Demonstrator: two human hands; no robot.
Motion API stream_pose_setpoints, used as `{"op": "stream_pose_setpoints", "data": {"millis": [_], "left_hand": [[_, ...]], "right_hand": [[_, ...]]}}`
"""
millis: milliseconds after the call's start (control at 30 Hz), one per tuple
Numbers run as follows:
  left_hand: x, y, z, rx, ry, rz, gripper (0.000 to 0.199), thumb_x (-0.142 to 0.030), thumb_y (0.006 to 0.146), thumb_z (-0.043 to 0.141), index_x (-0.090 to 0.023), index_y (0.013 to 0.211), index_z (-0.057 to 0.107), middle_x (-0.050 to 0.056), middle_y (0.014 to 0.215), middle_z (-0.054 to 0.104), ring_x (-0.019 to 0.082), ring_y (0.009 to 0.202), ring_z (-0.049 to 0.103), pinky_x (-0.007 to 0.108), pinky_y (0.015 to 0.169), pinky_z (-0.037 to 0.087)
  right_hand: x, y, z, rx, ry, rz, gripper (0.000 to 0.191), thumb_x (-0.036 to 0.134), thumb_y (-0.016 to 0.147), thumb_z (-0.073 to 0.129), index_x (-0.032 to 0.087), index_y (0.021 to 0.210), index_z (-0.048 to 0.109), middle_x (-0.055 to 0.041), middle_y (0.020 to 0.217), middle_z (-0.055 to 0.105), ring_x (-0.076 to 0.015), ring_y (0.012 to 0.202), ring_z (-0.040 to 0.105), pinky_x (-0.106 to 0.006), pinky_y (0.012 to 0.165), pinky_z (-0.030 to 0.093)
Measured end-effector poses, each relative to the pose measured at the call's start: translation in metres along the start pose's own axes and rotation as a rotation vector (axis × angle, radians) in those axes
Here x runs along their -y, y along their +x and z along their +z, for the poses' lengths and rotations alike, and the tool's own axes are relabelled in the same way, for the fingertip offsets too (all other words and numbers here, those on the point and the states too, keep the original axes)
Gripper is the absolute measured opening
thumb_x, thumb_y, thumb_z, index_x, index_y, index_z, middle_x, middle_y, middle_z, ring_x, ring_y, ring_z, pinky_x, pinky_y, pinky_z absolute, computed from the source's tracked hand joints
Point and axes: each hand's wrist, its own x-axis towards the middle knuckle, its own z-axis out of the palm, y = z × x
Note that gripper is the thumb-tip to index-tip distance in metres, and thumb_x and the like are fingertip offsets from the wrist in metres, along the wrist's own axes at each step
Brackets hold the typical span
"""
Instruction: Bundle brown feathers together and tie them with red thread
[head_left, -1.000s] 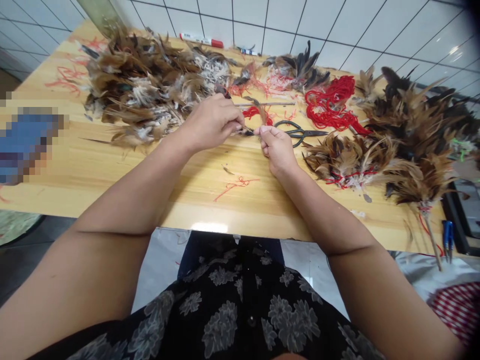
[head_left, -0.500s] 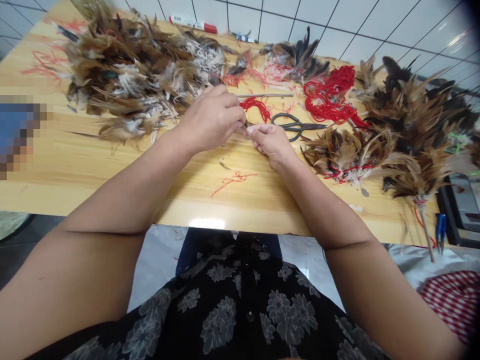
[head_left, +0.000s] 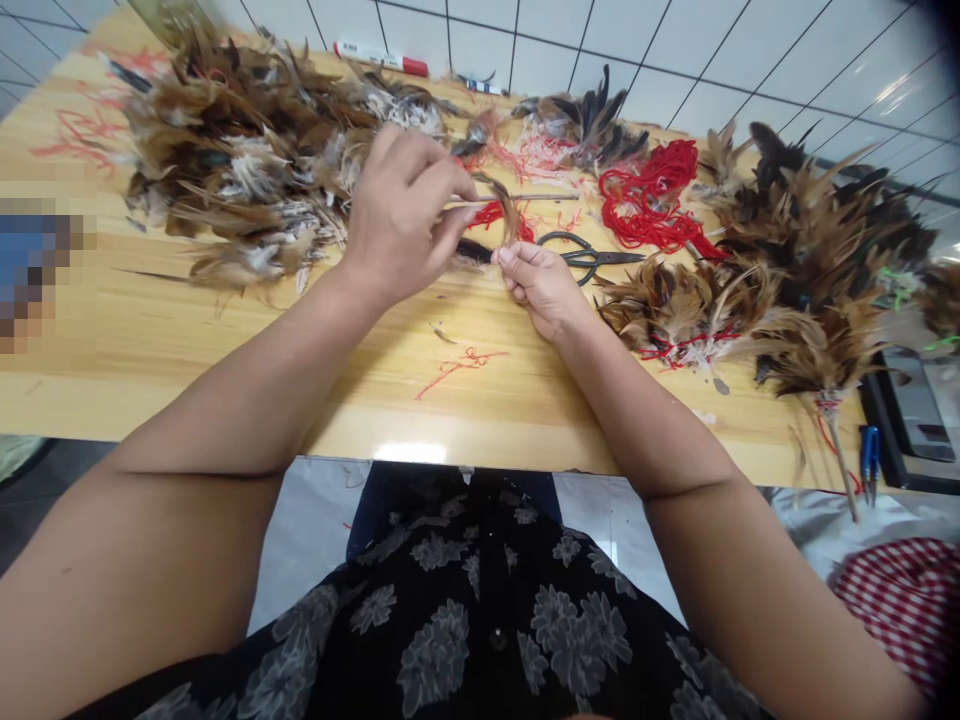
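Observation:
My right hand (head_left: 536, 280) pinches the base ends of feathers between thumb and fingers, above the table. From the pinch a brown feather (head_left: 512, 212) curves upward, and a dark feather (head_left: 474, 250) points left. My left hand (head_left: 409, 220) is raised just left of them, its fingers bent and the thumb apart from the index finger; nothing shows clearly between them. Behind the hands lie a thin stick (head_left: 544, 197) and a short bunch of red string (head_left: 489, 215). Black-handled scissors (head_left: 589, 255) rest right beside my right hand.
A big heap of brown feathers (head_left: 247, 160) covers the back left. Red yarn (head_left: 656, 200) lies at the back right, near tied feather bundles (head_left: 690, 310) and a feather duster (head_left: 829, 350). Blue snips (head_left: 870, 460) are at the right edge. A red-capped marker (head_left: 382, 58) lies by the wall.
My left hand has moved up and left, away from my right hand, and its fingers have parted. The feathers in my right hand now show. My right hand has hardly moved.

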Motion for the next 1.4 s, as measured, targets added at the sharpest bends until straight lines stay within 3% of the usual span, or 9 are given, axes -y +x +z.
{"op": "stream_pose_setpoints", "data": {"millis": [67, 133, 300, 467, 600, 800, 1067, 1200, 1400], "left_hand": [[-0.003, 0.001, -0.003, 0.0, -0.072, -0.068, 0.041, -0.068, 0.112, 0.095, -0.03, 0.105, 0.083, 0.015, 0.125, 0.08, 0.046, 0.134, 0.067, 0.071, 0.136, 0.048], [-0.005, 0.001, 0.0, 0.094, -0.19, -0.171, 0.046, -0.07, 0.106, 0.1, -0.028, 0.096, 0.084, 0.012, 0.109, 0.08, 0.042, 0.118, 0.074, 0.066, 0.127, 0.057], [-0.013, -0.004, 0.018, 0.267, -0.568, -0.419, 0.054, -0.071, 0.099, 0.11, -0.023, 0.086, 0.087, 0.006, 0.089, 0.082, 0.035, 0.099, 0.085, 0.047, 0.098, 0.071], [-0.022, -0.006, 0.022, 0.288, -0.837, -0.564, 0.064, -0.061, 0.097, 0.123, -0.02, 0.076, 0.079, 0.003, 0.076, 0.076, 0.028, 0.083, 0.087, 0.036, 0.086, 0.073], [-0.02, -0.006, 0.023, 0.263, -0.998, -0.659, 0.058, -0.045, 0.093, 0.131, -0.018, 0.08, 0.081, 0.002, 0.076, 0.076, 0.022, 0.075, 0.084, 0.029, 0.078, 0.07], [-0.008, -0.005, 0.027, 0.253, -1.11, -0.695, 0.053, -0.035, 0.085, 0.136, -0.018, 0.082, 0.085, 0.001, 0.077, 0.078, 0.015, 0.067, 0.072, 0.023, 0.069, 0.06], [-0.01, -0.003, 0.023, 0.139, -1.169, -0.72, 0.052, -0.018, 0.118, 0.109, -0.018, 0.075, 0.079, 0.0, 0.075, 0.073, 0.011, 0.069, 0.066, 0.021, 0.072, 0.056], [-0.009, -0.003, 0.025, 0.143, -1.128, -0.714, 0.05, -0.02, 0.109, 0.118, -0.019, 0.078, 0.079, -0.001, 0.076, 0.072, 0.012, 0.071, 0.063, 0.023, 0.072, 0.053], [-0.008, -0.01, 0.037, 0.18, -1.089, -0.684, 0.051, -0.034, 0.092, 0.129, -0.022, 0.082, 0.081, 0.001, 0.08, 0.077, 0.021, 0.082, 0.074, 0.034, 0.079, 0.058]], "right_hand": [[0.005, -0.002, -0.001, -0.008, 0.045, 0.029, 0.058, 0.049, 0.099, 0.114, 0.024, 0.083, 0.065, 0.0111, 0.061, 0.048, -0.0075, 0.059, 0.036, -0.02, 0.053, 0.026], [0.007, -0.004, -0.001, 0.013, 0.076, 0.048, 0.059, 0.049, 0.098, 0.115, 0.024, 0.083, 0.064, 0.0114, 0.06, 0.048, -0.0071, 0.058, 0.036, -0.019, 0.053, 0.024], [-0.005, -0.005, 0.001, 0.177, 0.05, 0.026, 0.067, 0.064, 0.09, 0.118, 0.023, 0.082, 0.066, 0.0104, 0.06, 0.053, -0.0056, 0.057, 0.037, -0.019, 0.055, 0.026], [-0.022, 0.004, -0.004, 0.286, 0.001, -0.093, 0.08, 0.087, 0.082, 0.114, 0.023, 0.081, 0.065, 0.0096, 0.063, 0.052, -0.0064, 0.059, 0.039, -0.023, 0.057, 0.029], [-0.028, 0.007, -0.005, 0.292, -0.071, -0.136, 0.08, 0.091, 0.09, 0.106, 0.024, 0.084, 0.063, 0.0087, 0.066, 0.051, -0.008, 0.063, 0.039, -0.025, 0.06, 0.033], [-0.029, 0.006, -0.002, 0.247, -0.124, -0.17, 0.076, 0.089, 0.094, 0.105, 0.024, 0.086, 0.066, 0.0072, 0.071, 0.053, -0.0105, 0.069, 0.045, -0.025, 0.063, 0.037], [-0.028, 0.013, -0.012, 0.176, -0.022, -0.095, 0.077, 0.088, 0.087, 0.111, 0.022, 0.104, 0.076, 0.0099, 0.071, 0.049, -0.0089, 0.065, 0.039, -0.025, 0.058, 0.032], [-0.029, 0.015, -0.016, 0.175, -0.022, -0.079, 0.076, 0.088, 0.088, 0.11, 0.022, 0.107, 0.08, 0.0088, 0.072, 0.049, -0.0089, 0.064, 0.038, -0.025, 0.057, 0.027], [-0.026, 0.011, -0.011, 0.215, -0.037, -0.144, 0.078, 0.088, 0.079, 0.115, 0.021, 0.096, 0.08, 0.0041, 0.078, 0.066, -0.0087, 0.069, 0.037, -0.026, 0.059, 0.028]]}}
